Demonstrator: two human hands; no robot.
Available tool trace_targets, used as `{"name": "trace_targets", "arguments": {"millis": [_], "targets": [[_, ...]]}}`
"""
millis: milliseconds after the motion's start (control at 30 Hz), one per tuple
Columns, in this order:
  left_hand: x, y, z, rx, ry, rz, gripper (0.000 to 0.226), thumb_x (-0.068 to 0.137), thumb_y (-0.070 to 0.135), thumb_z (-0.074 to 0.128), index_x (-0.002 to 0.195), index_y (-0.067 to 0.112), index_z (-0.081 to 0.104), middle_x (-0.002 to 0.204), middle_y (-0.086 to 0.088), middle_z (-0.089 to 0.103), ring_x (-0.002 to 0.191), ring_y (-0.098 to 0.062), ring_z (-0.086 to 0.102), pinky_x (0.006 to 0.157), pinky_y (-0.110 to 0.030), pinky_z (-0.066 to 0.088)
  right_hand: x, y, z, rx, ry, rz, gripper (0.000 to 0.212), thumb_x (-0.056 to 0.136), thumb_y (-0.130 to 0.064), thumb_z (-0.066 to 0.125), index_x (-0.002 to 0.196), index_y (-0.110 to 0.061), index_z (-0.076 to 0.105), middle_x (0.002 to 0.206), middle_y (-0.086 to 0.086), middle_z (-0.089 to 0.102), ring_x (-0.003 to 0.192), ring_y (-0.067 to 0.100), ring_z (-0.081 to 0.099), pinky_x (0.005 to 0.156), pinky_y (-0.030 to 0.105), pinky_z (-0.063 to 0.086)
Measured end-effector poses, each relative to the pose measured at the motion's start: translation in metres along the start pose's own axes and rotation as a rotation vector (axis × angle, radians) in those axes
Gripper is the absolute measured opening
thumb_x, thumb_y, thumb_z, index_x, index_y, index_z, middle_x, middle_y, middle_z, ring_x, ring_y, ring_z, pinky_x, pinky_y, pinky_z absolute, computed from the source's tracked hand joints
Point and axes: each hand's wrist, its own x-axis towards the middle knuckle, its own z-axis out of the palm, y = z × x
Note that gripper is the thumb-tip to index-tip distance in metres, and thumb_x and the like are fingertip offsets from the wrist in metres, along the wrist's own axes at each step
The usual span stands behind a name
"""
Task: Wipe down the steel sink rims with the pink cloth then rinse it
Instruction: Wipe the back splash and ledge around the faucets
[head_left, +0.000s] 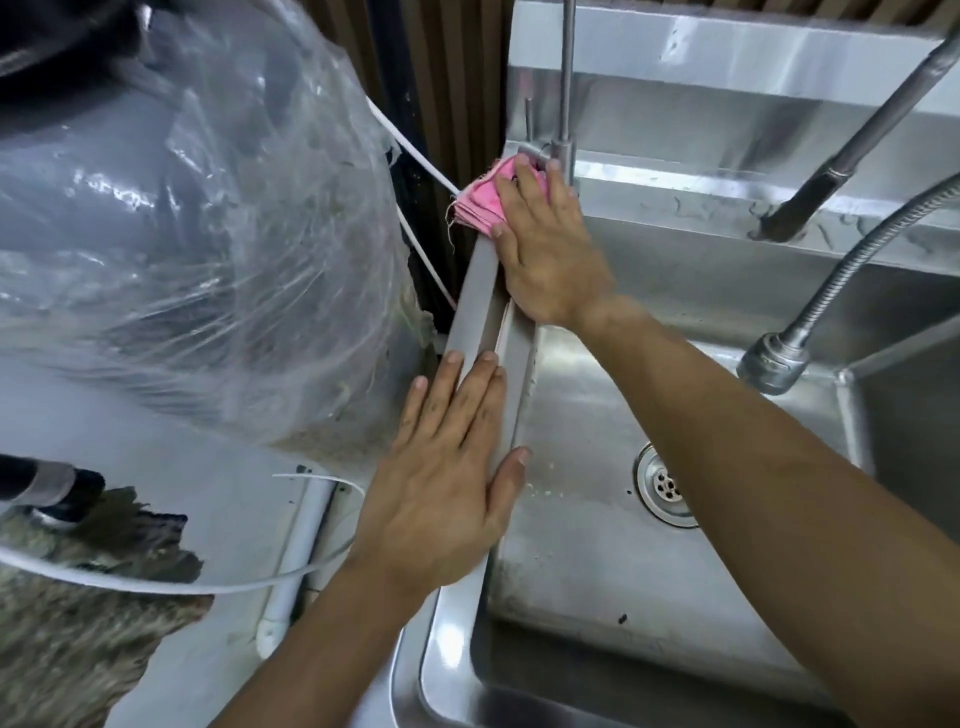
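My right hand (545, 244) presses a folded pink cloth (480, 200) flat onto the far left corner of the steel sink rim (480, 301), beside the base of the tap. Fingers lie spread over the cloth, which sticks out to the left. My left hand (449, 467) rests flat and spread on the same left rim nearer to me, holding nothing. The sink basin (582, 545) with its round drain (665, 486) lies to the right of both hands.
A big clear plastic bag (208, 234) bulges close to the rim's left. A tall tap column (566, 78) stands at the corner; a spray head (774, 364) on a flexible hose hangs at right. White tubing (410, 150) runs behind the cloth.
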Motion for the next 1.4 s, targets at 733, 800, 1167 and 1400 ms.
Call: {"name": "trace_targets", "arguments": {"millis": [733, 800, 1167, 1400], "targets": [[0.066, 0.002, 0.000, 0.032, 0.067, -0.098, 0.059, 0.106, 0.033, 0.031, 0.159, 0.006, 0.029, 0.168, -0.013, 0.022, 0.158, -0.029, 0.013, 0.127, -0.049, 0.014, -0.025, 0.030, -0.008, 0.045, -0.165, -0.410, 0.058, 0.112, -0.039, 0.022, 0.166, -0.021, 0.014, 0.174, -0.002, 0.008, 0.161, 0.014, -0.003, 0.130, 0.034, -0.007], [0.066, 0.002, 0.001, 0.064, 0.058, -0.102, 0.061, 0.107, 0.035, 0.026, 0.162, 0.007, 0.022, 0.171, -0.012, 0.013, 0.159, -0.026, 0.005, 0.129, -0.045, 0.007, -0.001, 0.036, -0.013, 0.013, -0.177, -0.405, 0.057, 0.113, -0.039, 0.021, 0.166, -0.021, 0.011, 0.174, -0.002, 0.007, 0.160, 0.014, -0.004, 0.129, 0.033, -0.008], [0.091, 0.007, -0.004, -0.035, 0.131, -0.161, 0.053, 0.106, 0.031, 0.037, 0.152, 0.005, 0.040, 0.153, -0.011, 0.039, 0.146, -0.031, 0.034, 0.123, -0.050, 0.024, -0.006, 0.039, -0.005, 0.060, -0.078, -0.316, 0.057, 0.113, -0.036, 0.022, 0.166, -0.018, 0.012, 0.174, -0.002, 0.006, 0.160, 0.013, -0.004, 0.131, 0.035, -0.004], [0.095, 0.008, 0.009, 0.086, 0.087, -0.189, 0.064, 0.109, 0.042, 0.018, 0.163, 0.010, 0.011, 0.172, -0.006, 0.004, 0.159, -0.022, -0.002, 0.129, -0.045, 0.007, 0.017, 0.036, -0.004, 0.038, -0.031, -0.298, 0.057, 0.112, -0.037, 0.024, 0.165, -0.018, 0.017, 0.174, -0.001, 0.012, 0.161, 0.015, 0.003, 0.131, 0.037, 0.000]]}}
